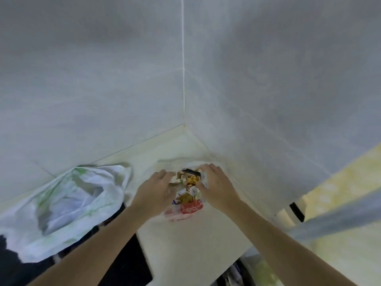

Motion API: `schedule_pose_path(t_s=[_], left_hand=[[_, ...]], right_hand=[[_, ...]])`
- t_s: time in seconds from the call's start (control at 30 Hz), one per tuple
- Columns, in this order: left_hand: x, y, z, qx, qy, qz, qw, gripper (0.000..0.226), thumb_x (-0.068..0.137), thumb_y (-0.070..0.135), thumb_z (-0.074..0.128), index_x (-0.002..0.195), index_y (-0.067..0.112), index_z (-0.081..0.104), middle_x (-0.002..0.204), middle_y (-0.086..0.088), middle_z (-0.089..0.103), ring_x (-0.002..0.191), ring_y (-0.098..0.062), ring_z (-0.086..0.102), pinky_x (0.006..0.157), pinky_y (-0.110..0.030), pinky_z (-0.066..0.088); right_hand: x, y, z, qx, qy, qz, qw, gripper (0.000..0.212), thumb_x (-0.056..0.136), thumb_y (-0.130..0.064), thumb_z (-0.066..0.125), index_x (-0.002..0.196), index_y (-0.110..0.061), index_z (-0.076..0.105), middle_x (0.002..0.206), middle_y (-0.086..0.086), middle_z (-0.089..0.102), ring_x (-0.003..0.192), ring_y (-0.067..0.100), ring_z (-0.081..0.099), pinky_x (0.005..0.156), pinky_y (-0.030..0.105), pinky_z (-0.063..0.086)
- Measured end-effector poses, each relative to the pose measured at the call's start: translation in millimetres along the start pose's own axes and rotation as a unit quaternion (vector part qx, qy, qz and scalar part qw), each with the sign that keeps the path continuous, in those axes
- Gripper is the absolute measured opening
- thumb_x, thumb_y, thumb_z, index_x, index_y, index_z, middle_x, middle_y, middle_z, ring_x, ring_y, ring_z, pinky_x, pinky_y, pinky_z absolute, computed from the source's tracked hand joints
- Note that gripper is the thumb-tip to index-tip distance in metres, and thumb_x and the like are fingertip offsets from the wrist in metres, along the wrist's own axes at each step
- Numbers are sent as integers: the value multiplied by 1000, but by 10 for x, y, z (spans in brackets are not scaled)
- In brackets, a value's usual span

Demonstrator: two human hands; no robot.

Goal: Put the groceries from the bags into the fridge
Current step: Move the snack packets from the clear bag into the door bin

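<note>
Groceries sit in a small plastic bag with red print, set on the pale worktop close to the corner where two tiled walls meet, likely put there so both hands could work on it without it sliding off. The left hand is on the bag's left side and the right hand on its right, the two apart with the mouth of the bag between them; they seem to be spreading the plastic so the contents show and can be lifted out. Motion blur hides the fingers, so whether each hand pinches the plastic or only presses it aside cannot be told. Inside, yellowish pieces and a dark flat thing show at the top, too smeared to name. A second, larger white bag with green print lies slumped to the left, partly over a black hob, well apart from the hands. No fridge is in view, so the task looks to be at an early, unpacking stage.
</note>
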State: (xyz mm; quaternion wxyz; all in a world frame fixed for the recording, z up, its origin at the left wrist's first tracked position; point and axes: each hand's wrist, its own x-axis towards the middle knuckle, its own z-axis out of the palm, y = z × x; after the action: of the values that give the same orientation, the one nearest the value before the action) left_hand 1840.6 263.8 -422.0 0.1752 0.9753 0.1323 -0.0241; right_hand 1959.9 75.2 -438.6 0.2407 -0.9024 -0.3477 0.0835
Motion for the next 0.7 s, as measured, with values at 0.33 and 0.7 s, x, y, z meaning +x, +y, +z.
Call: schedule_pose_path(t_s=[0.33,0.7], left_hand=[[984,-287,891,39,-64,-87,993,73,92,60,51,152,20,40,155,-2,43,140,-27,42,109,-42,44],[983,-372,848,100,-18,-52,993,37,89,29,53,120,14,67,110,-7,74,98,-33,71,75,-37,52]], right_hand=[[991,731,1027,-18,-107,-65,992,56,96,-24,65,147,-22,43,139,0,54,129,23,47,98,39,52],[976,730,1116,-58,-16,-124,990,36,92,-9,72,126,-20,67,102,-3,66,94,18,64,65,26,51]])
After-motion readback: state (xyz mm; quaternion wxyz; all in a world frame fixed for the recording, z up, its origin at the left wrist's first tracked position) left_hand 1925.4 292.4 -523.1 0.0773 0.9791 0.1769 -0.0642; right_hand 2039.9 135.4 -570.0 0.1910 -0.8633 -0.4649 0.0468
